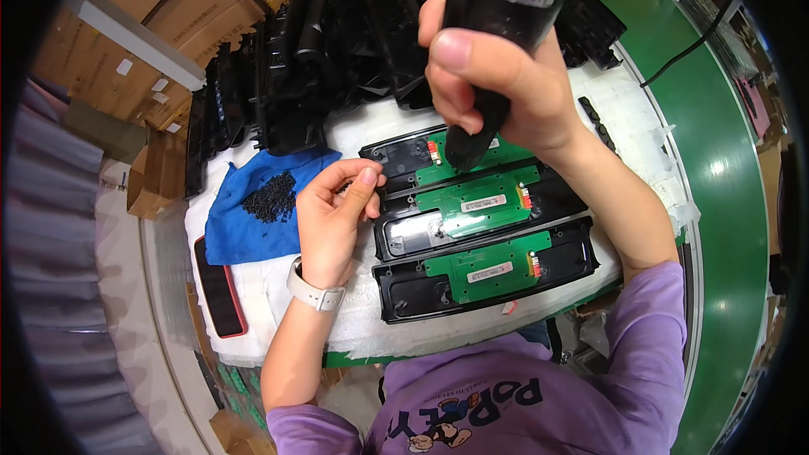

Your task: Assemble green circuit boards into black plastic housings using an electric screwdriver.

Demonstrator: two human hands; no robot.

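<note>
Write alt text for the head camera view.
A person's right hand holds a black tool pointing down over the farthest of three black panels bearing green circuit boards; the left hand is by their left ends. Small black pieces lie on a blue cloth.

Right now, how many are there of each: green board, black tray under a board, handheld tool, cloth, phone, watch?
Green boards: 3
Black trays: 3
Handheld tool: 1
Blue cloth: 1
Phone: 1
Watch: 1
Total: 10

The view looks steeply down from the wearer's head (through the left of two fisheye lenses), upright, nearer the right hand [521, 88] than the left hand [333, 211], with the shirt [581, 409] along the bottom.
</note>
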